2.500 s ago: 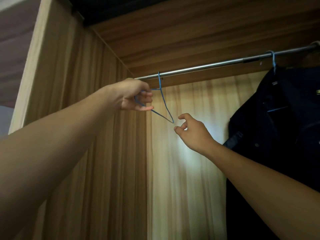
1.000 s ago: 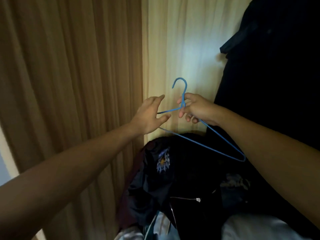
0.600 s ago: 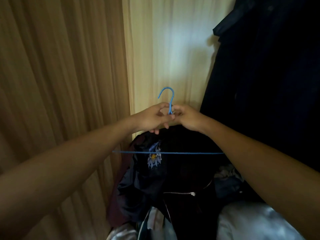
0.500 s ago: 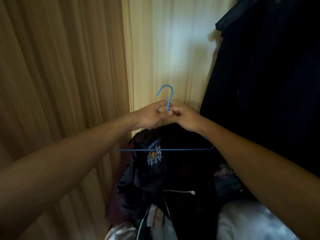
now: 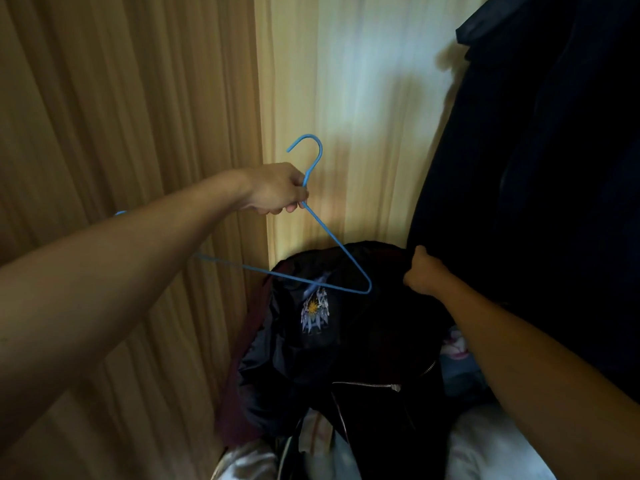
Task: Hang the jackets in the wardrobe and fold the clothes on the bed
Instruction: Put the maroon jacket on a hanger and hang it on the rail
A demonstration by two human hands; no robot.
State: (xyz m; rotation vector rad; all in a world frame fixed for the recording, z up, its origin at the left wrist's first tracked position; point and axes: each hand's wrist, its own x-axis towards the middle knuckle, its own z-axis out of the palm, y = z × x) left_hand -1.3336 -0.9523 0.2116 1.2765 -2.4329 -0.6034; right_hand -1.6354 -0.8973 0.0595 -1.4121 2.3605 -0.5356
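Note:
My left hand point(image 5: 277, 190) grips a blue wire hanger point(image 5: 337, 245) by its neck, just under the hook, and holds it tilted in front of the wardrobe's corner. Below it lies a dark jacket point(image 5: 346, 341) with an embroidered crest and a silver zip, heaped on other clothes. My right hand point(image 5: 424, 273) grips the top edge of that jacket, its fingers hidden in the dark cloth. Another dark jacket point(image 5: 536, 168) hangs at the right.
The wardrobe's wooden side panel point(image 5: 121, 133) fills the left, and its pale back panel point(image 5: 346, 98) stands behind the hanger. Light-coloured clothes point(image 5: 485, 448) lie at the bottom under the dark jacket.
The hanger came off the rail and down in both hands. Now my right hand has let go of it and dropped onto the heaped jacket; my left hand alone holds the hanger, tilted.

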